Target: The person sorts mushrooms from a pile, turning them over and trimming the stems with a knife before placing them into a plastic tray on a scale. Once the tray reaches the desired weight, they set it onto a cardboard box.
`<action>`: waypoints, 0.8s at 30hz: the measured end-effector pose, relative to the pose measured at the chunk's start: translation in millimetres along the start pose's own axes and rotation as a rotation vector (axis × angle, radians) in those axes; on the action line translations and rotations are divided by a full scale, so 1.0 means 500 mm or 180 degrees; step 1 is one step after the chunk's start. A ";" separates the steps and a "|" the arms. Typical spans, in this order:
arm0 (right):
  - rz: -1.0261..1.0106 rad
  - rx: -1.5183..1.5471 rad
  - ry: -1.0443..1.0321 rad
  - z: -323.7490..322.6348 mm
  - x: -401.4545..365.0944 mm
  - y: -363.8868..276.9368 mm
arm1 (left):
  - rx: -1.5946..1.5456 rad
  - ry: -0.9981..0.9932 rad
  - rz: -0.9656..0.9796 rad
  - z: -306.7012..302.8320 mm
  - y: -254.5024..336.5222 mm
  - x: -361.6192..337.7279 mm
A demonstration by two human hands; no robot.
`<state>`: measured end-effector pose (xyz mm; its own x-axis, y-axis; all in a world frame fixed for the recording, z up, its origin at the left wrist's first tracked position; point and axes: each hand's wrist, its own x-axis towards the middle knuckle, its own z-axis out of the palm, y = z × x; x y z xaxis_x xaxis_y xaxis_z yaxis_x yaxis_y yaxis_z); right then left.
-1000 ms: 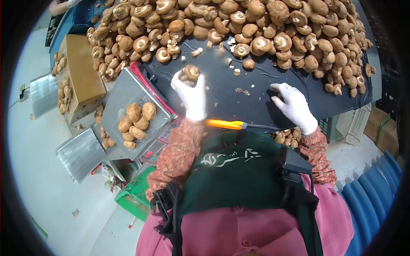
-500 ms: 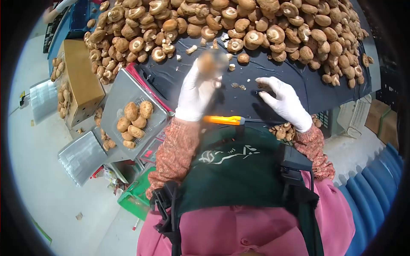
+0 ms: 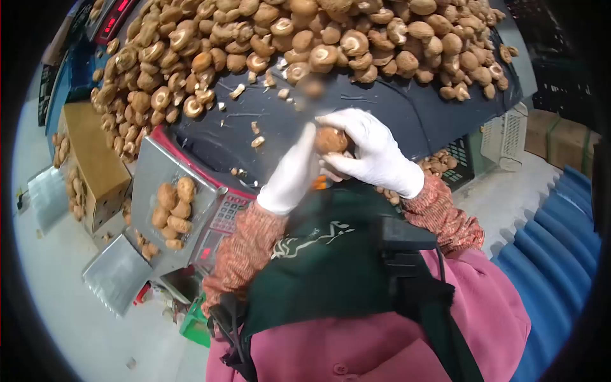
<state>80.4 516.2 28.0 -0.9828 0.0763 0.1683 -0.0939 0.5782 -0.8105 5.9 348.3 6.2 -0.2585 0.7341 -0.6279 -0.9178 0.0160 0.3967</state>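
Observation:
A brown shiitake mushroom (image 3: 331, 140) sits between my two white-gloved hands, cap showing, above the near edge of the dark table covering (image 3: 394, 114). My right hand (image 3: 375, 149) curls its fingers and thumb round the right side of it. From the other side my left hand (image 3: 289, 172) closes against the mushroom, its lower fingers partly hidden. Below the hands shows a bit of an orange-handled tool (image 3: 319, 183), mostly covered. Cut stem pieces (image 3: 257, 141) lie on the covering to the left.
A large heap of shiitake mushrooms (image 3: 293, 41) spans the far side. At left, a tray with several mushrooms (image 3: 173, 210) rests on a scale (image 3: 226, 213). Further left stand a cardboard box (image 3: 95, 165) and plastic packs (image 3: 118, 274). Blue corrugated material (image 3: 547, 274) is at right.
My right hand, open and apart before, has come left to the mushroom that my left hand was holding up. The orange tool is now mostly covered. The whole view has shifted.

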 end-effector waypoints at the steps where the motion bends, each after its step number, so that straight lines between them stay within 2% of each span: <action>1: 0.0179 -0.0239 -0.0140 -0.022 -0.018 0.004 | 0.0727 -0.0413 -0.0228 -0.056 -0.020 0.012; 2: 0.0353 -0.0466 -0.0277 -0.053 -0.042 0.013 | 0.1073 0.0036 -0.0081 -0.015 -0.017 -0.002; 3: 0.0528 -0.0685 -0.0418 -0.085 -0.068 0.025 | 0.1646 0.0086 0.0189 -0.003 -0.007 -0.012; 5: 0.0619 -0.1695 -0.1186 -0.145 -0.129 0.062 | 0.1317 0.0198 0.0277 -0.018 -0.012 -0.012; 6: 0.0749 -0.2000 -0.1912 -0.177 -0.138 0.067 | 0.1466 0.0228 0.0390 -0.013 -0.005 -0.013; 7: 0.1358 -0.1912 -0.2352 -0.196 -0.140 0.064 | 0.1623 0.0253 0.0506 -0.008 0.003 -0.012; 9: 0.0891 -0.1670 -0.1347 -0.193 -0.135 0.085 | 0.1588 0.0271 0.0577 -0.011 -0.006 -0.003; 10: 0.0729 -0.1462 -0.0612 -0.181 -0.123 0.105 | 0.1594 0.0274 0.0571 -0.009 -0.008 -0.001; 11: 0.0644 -0.1647 0.0054 -0.169 -0.104 0.119 | 0.1607 0.0286 0.0560 -0.007 -0.008 0.001; 13: 0.0943 -0.1798 0.1122 -0.152 -0.053 0.159 | 0.1646 0.0357 0.0442 -0.004 -0.006 0.004; 15: 0.1288 -0.2612 0.1301 -0.137 -0.013 0.212 | 0.1617 0.0415 0.0393 -0.008 -0.010 0.003; 17: 0.1290 -0.2604 0.1315 -0.118 -0.004 0.282 | 0.1689 0.0451 0.0444 -0.011 -0.011 0.005; 19: 0.1039 -0.2497 0.1557 -0.120 0.003 0.289 | 0.1711 0.0503 0.0465 -0.011 -0.010 0.003; 21: 0.1679 -0.0824 0.1668 -0.134 -0.005 0.260 | 0.1739 0.0527 0.0560 -0.014 -0.010 0.005; 22: 0.1866 0.0529 0.1700 -0.141 -0.018 0.260 | 0.1756 0.0525 0.0588 -0.015 -0.012 0.004; 24: 0.1862 0.2491 0.1526 -0.154 -0.050 0.267 | 0.1749 0.0476 0.0579 -0.014 -0.014 0.007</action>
<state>104.5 653.9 -41.2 -0.7599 0.5788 -0.2961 0.1262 -0.3155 -0.9405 9.1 346.0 -3.4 -0.4733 0.6551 -0.5890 -0.5747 0.2771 0.7700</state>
